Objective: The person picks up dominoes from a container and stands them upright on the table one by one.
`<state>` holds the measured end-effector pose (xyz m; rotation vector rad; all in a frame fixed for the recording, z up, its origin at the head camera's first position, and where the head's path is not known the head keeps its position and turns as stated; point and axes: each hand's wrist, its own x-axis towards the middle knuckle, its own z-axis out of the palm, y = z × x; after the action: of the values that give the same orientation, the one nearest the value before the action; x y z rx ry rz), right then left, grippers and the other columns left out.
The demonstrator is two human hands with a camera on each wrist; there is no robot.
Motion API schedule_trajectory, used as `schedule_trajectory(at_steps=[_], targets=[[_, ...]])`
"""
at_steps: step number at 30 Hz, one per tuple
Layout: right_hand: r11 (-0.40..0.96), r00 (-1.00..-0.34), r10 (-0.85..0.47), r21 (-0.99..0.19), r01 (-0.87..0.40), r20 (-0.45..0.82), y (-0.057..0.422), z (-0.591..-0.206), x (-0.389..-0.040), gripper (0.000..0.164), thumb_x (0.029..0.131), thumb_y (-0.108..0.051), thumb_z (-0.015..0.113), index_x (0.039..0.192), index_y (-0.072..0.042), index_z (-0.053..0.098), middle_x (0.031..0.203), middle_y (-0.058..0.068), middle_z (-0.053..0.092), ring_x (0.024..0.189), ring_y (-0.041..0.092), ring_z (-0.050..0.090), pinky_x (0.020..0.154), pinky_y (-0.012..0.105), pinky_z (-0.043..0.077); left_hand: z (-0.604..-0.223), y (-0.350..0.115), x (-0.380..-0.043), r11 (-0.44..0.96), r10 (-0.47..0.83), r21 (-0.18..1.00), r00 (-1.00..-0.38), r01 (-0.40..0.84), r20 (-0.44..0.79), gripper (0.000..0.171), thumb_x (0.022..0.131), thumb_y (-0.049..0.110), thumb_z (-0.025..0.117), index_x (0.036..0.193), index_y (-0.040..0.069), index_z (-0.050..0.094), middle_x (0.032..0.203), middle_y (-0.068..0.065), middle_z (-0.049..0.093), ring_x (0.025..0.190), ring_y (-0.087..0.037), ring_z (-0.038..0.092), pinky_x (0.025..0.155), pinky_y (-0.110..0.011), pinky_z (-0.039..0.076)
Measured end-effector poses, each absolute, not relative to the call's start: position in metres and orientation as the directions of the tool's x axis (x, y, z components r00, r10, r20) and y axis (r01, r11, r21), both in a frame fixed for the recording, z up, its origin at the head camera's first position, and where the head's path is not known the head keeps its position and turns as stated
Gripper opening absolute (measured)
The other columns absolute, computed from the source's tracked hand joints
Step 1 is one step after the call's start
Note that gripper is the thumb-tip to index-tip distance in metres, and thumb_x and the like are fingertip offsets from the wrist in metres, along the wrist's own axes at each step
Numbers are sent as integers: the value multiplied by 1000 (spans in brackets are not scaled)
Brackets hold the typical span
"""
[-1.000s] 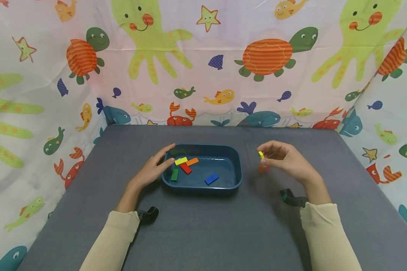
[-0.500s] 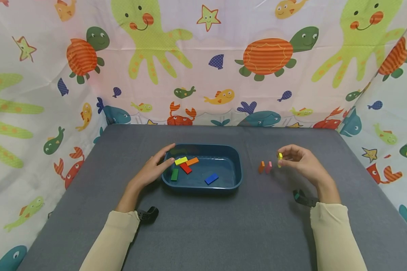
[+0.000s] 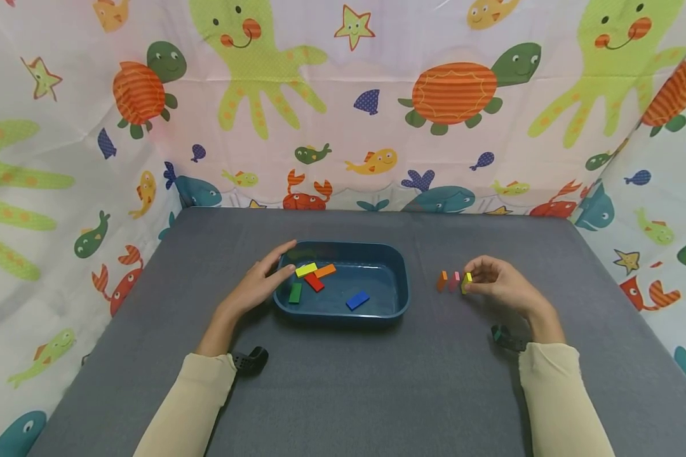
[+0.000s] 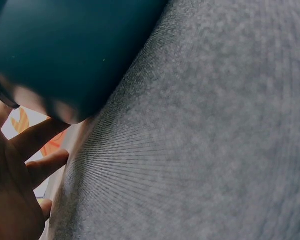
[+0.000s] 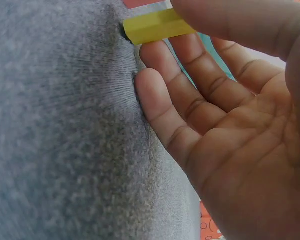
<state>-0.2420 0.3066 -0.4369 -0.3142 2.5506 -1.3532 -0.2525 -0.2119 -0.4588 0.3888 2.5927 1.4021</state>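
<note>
One orange block [image 3: 443,281] and one pink block [image 3: 454,281] stand just left of the fingertips of our right hand [image 3: 505,285], pinching a yellow block [image 3: 466,284] we seem to be placing; next calls for gentle release. Our left hand [image 3: 251,289], fingers loosely spread, touches the tray [image 3: 343,318].

Dim, soft-focus left wrist view

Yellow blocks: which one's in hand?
The upright yellow block beside the pink block: the right hand pinches it. The other yellow block lies inside the tray, at its left end.
</note>
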Motion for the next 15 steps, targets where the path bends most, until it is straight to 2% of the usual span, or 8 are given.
schedule_trajectory(at_steps=[4,10,15], targets=[[563,-948,-300,-822,-87,-105,306,-437,-243,31,93,-10,73,119,1,60,116,18,65,100,14,63,82,22,54,-458,-212,-252,517,316,841,-949,158,-16,60,104,50,51,159,42,29,170,1,24,156,-42,21,119,-75,14],[553,-944,-312,-829,-87,-110,307,-438,-243,32,92,-8,73,119,1,59,117,19,64,102,17,63,84,21,53,-459,-212,-253,519,304,844,-952,138,-31,59,102,54,52,157,46,30,170,4,25,157,-39,21,118,-72,21],[545,-941,-319,-834,-82,-116,308,-440,-243,35,92,-8,73,122,1,58,119,20,64,103,14,63,84,21,53,-460,-212,-254,522,299,842,-953,132,-36,58,103,52,52,157,46,30,169,4,25,157,-39,21,118,-73,21]])
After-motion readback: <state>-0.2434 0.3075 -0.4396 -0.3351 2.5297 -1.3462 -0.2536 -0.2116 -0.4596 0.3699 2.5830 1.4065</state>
